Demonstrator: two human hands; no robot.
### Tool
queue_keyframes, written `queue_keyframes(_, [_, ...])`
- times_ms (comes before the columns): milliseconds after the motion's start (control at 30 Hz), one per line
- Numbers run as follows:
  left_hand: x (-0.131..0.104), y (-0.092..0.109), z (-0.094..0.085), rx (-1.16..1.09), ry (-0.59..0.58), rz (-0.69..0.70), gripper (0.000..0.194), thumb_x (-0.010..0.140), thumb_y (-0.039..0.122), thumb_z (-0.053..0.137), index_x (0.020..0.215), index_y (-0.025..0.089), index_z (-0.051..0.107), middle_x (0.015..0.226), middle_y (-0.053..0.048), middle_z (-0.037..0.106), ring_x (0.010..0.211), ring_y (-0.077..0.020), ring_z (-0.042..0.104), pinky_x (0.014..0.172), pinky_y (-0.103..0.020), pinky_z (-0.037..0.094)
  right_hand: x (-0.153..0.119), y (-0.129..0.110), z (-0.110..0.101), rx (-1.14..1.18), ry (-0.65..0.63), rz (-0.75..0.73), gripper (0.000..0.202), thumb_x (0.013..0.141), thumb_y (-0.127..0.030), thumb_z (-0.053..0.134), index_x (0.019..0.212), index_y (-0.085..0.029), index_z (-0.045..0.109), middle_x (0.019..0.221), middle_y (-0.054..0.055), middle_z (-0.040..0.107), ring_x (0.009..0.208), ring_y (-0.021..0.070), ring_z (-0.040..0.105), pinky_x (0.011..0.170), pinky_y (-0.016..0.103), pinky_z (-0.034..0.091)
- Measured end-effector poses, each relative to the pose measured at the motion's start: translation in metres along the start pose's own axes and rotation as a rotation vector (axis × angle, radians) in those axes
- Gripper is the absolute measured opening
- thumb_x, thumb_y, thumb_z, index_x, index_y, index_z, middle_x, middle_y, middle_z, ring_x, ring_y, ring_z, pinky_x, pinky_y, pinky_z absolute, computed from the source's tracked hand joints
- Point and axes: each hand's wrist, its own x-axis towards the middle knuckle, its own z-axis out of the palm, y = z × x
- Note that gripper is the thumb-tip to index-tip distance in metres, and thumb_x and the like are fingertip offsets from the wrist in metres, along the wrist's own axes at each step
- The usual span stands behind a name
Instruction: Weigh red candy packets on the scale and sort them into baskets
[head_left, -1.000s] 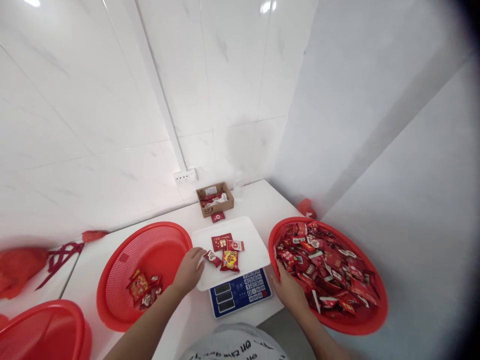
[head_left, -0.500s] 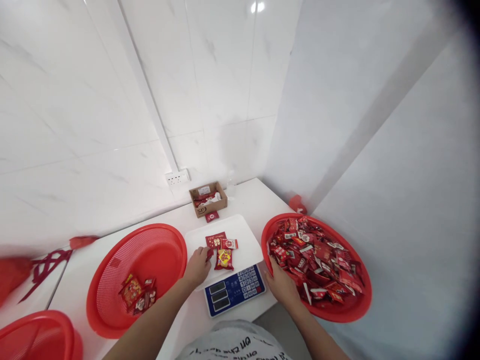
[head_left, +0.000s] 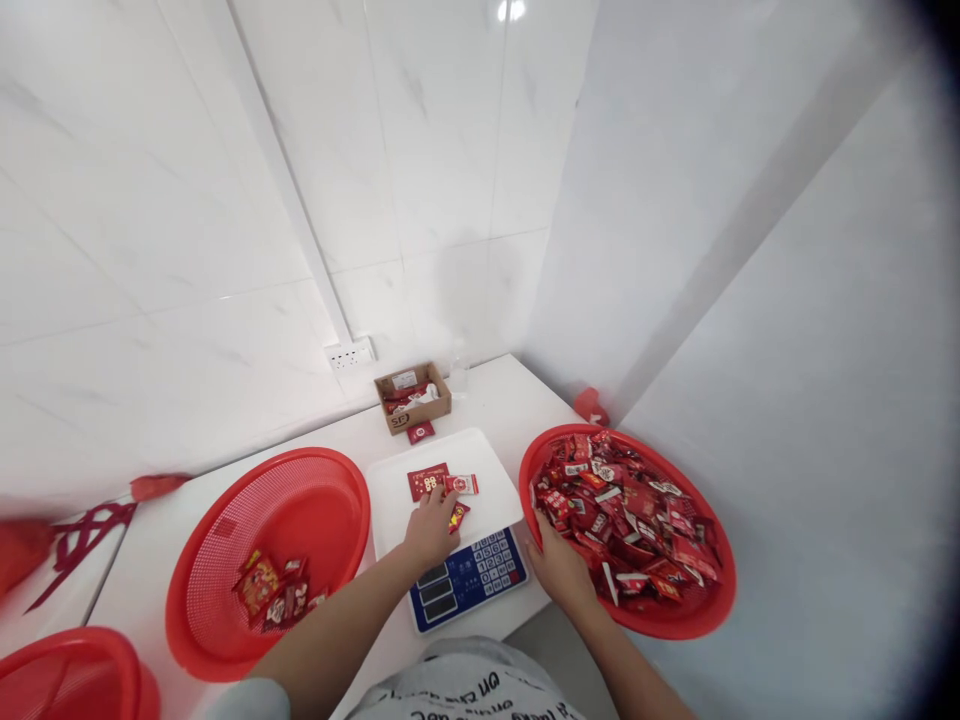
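My left hand (head_left: 433, 528) is over the white scale tray (head_left: 487, 455), its fingers bent onto a red and yellow packet (head_left: 458, 516) that they partly cover; whether they grip it cannot be made out. Beyond the fingertips lie a dark red packet (head_left: 427, 480) and a red and white packet (head_left: 462, 484). My right hand (head_left: 559, 560) holds the near left rim of a red basket (head_left: 694, 627) heaped with red packets (head_left: 630, 515). The scale's blue keypad panel (head_left: 476, 575) shows between my arms.
A red basket (head_left: 334, 470) with several packets is on the left, and part of another red basket (head_left: 124, 650) is at the lower left. A small cardboard box (head_left: 420, 412) of packets stands behind the tray, near a wall socket (head_left: 350, 354). Red ribbon (head_left: 94, 535) lies far left.
My left hand has moved right across the tray, onto the red and yellow packet; the small red item formerly at its fingers is out of sight. My right hand stays at the basket rim.
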Motion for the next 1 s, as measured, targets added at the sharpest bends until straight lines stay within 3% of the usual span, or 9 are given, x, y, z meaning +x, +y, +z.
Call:
queue_keyframes(233, [0.011,-0.015,-0.021,-0.041,0.009,0.226,0.074,0.062,0.022,0.059,0.133,0.026,0.037,0.139,-0.006,0.034,0.126,-0.0271,0.034,0.105,-0.038,0.028,0.000,0.002,0.001,-0.006,0.025,-0.014,0.055,0.087,-0.026,0.035,0.139,-0.013,0.027,0.128,0.017,0.053,0.107,0.0227,0.057,0.084,0.032,0.042])
queue_keyframes(333, [0.020,-0.020,-0.028,-0.022,0.033,0.187,0.074,0.065,0.024,0.057,0.135,0.026,0.034,0.143,-0.007,0.031,0.128,-0.0276,0.032,0.106,-0.040,0.024,0.000,0.002,0.002,-0.013,0.033,-0.018,0.054,0.087,-0.027,0.034,0.139,-0.013,0.027,0.127,0.017,0.053,0.107,0.0230,0.058,0.084,0.032,0.042])
queue_keyframes(467, [0.033,-0.026,-0.028,0.013,-0.062,0.041,0.074,0.073,0.044,0.053,0.140,0.029,0.025,0.150,-0.008,0.016,0.136,-0.0359,0.013,0.107,-0.050,0.016,0.000,0.002,0.003,-0.012,0.032,-0.008,0.054,0.087,-0.026,0.035,0.138,-0.013,0.028,0.129,0.016,0.052,0.111,0.0223,0.055,0.087,0.032,0.041])
queue_keyframes(533, [0.037,-0.028,-0.026,0.017,-0.100,0.017,0.070,0.077,0.048,0.049,0.140,0.031,0.025,0.149,-0.009,0.018,0.136,-0.0378,0.010,0.106,-0.054,0.014,0.000,0.001,0.002,-0.014,0.028,-0.001,0.054,0.087,-0.026,0.035,0.139,-0.013,0.028,0.129,0.016,0.052,0.111,0.0224,0.055,0.088,0.032,0.041])
queue_keyframes(733, [0.038,-0.029,-0.028,0.036,-0.064,0.053,0.074,0.068,0.037,0.062,0.136,0.031,0.033,0.126,-0.009,0.047,0.124,-0.0309,0.037,0.106,-0.050,0.015,0.000,0.000,0.000,-0.011,0.016,-0.007,0.054,0.087,-0.026,0.034,0.139,-0.012,0.027,0.128,0.017,0.053,0.110,0.0226,0.056,0.086,0.032,0.041])
queue_keyframes(867, [0.034,-0.028,-0.027,0.022,-0.022,0.013,0.077,0.069,0.030,0.060,0.139,0.024,0.027,0.121,-0.012,0.046,0.108,-0.0263,0.050,0.093,-0.037,0.036,-0.001,-0.001,-0.002,-0.022,0.002,-0.003,0.053,0.087,-0.026,0.034,0.139,-0.012,0.028,0.126,0.017,0.054,0.109,0.0227,0.056,0.085,0.032,0.042])
queue_keyframes(1000, [0.032,-0.033,-0.028,0.027,-0.019,-0.008,0.083,0.070,0.028,0.061,0.141,0.024,0.020,0.128,-0.012,0.045,0.112,-0.0268,0.047,0.090,-0.033,0.037,-0.002,-0.002,-0.004,-0.015,0.002,-0.003,0.055,0.087,-0.026,0.034,0.139,-0.012,0.026,0.127,0.018,0.053,0.108,0.0241,0.056,0.085,0.034,0.042])
